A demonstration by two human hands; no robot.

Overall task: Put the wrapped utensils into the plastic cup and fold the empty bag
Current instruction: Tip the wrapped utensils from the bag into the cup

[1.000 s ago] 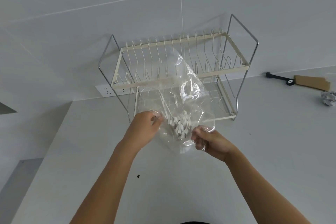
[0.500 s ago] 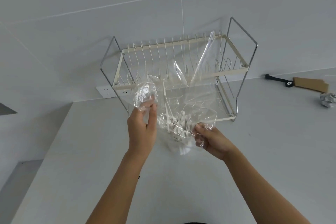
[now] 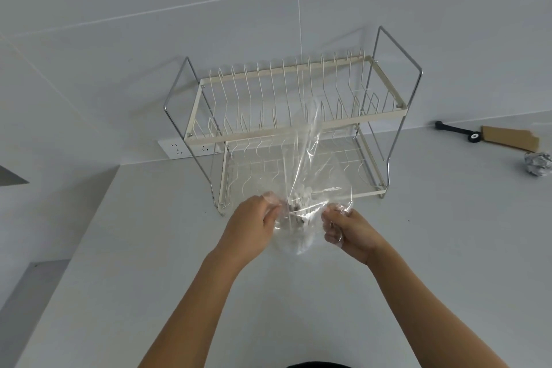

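In front of the dish rack point(image 3: 286, 128), on the grey counter point(image 3: 388, 278): you hold the clear bag point(image 3: 310, 182) between both hands, its loose top standing up against the rack wires.
Left hand point(image 3: 254, 227): your fingers are pinched on the bag's left edge.
Right hand point(image 3: 346, 230): closed on the bag's right edge, film bunched under your fingertips.
Wrapped utensils point(image 3: 298, 206): a white cluster low between your hands, seen through the film; whether they sit in the bag alone or already in a cup is too blurred to tell.
Plastic cup: you cannot pick it out for certain; clear material below your hands may be it.
Progress: early to middle, by the look of it. The bag is unfolded and not flat.
Left for you: get the bag free of the utensils, then fold it.
Rack: both tiers hold nothing.
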